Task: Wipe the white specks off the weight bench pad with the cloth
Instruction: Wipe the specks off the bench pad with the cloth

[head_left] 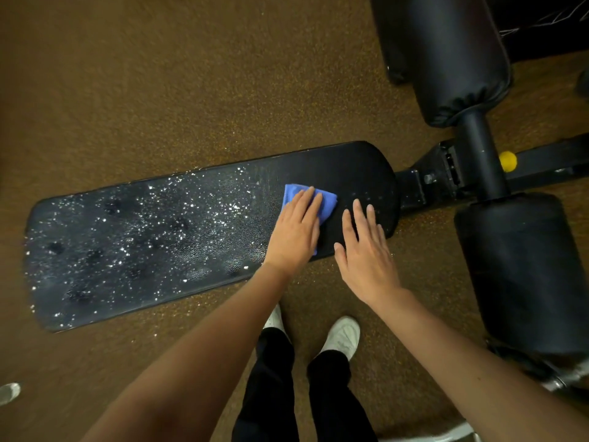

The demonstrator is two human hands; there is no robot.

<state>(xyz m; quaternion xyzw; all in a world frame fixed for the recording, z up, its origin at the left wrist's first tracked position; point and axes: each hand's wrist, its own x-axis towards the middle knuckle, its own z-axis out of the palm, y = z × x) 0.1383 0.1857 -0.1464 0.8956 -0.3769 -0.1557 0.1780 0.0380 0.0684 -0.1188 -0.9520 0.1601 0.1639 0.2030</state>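
We see the bench pad (159,237) lying lengthwise from lower left to right of the frame; our left hand (294,232) presses the cloth (328,199) flat, and our right hand (366,253) rests open on the pad.

Blue cloth (322,199) flat on speck-covered black bench pad (143,244).

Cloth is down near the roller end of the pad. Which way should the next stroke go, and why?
Probably slide the left hand, pressing the blue cloth flat, leftward along the bench pad. The white specks lie thick from just left of the cloth to the far end, while the stretch under the right hand looks already dark and nearly speck-free.
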